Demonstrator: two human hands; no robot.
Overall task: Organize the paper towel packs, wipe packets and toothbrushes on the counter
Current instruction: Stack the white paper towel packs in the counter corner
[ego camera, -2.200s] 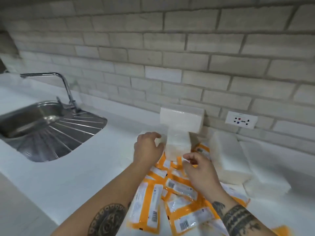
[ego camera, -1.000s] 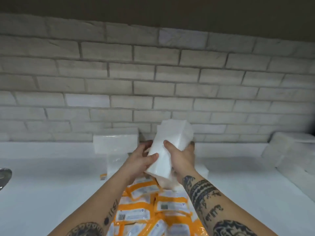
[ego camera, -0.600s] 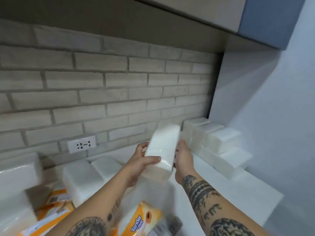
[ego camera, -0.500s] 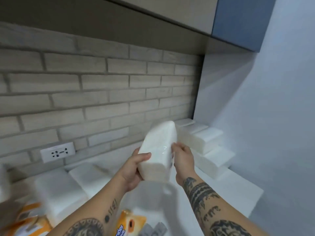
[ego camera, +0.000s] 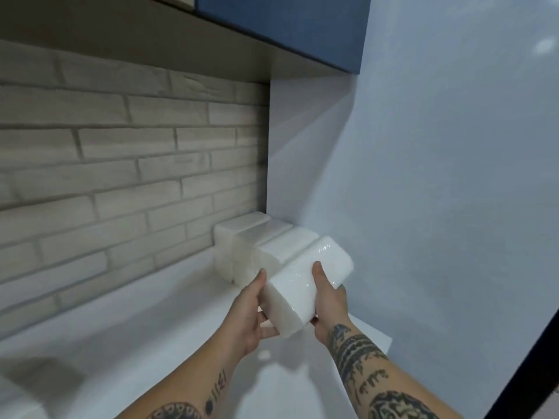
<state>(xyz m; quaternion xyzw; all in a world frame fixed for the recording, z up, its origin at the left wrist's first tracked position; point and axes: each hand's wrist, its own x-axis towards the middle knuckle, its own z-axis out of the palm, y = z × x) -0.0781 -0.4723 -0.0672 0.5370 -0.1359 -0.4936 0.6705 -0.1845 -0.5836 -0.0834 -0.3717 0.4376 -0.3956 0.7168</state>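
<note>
A white plastic-wrapped paper towel pack (ego camera: 305, 285) is held between both hands just above the white counter (ego camera: 136, 343). My left hand (ego camera: 249, 316) grips its near left side and underside. My right hand (ego camera: 328, 300) grips its right side, with the thumb on top. The pack's far end lies right beside a row of three similar white packs (ego camera: 257, 243) standing in the corner against the brick wall and the white side wall. No wipe packets or toothbrushes are in view.
The brick backsplash (ego camera: 121, 176) runs along the back. A white side wall (ego camera: 423, 176) closes the counter on the right, with a blue cabinet (ego camera: 287, 22) overhead. The counter's right edge (ego camera: 384, 343) lies just past my right wrist. Another white pack's corner (ego camera: 18, 403) shows bottom left.
I have turned right from the orange wipe packets, carrying the pack in both hands. It has dropped lower and now lies next to the row of packs in the corner.
</note>
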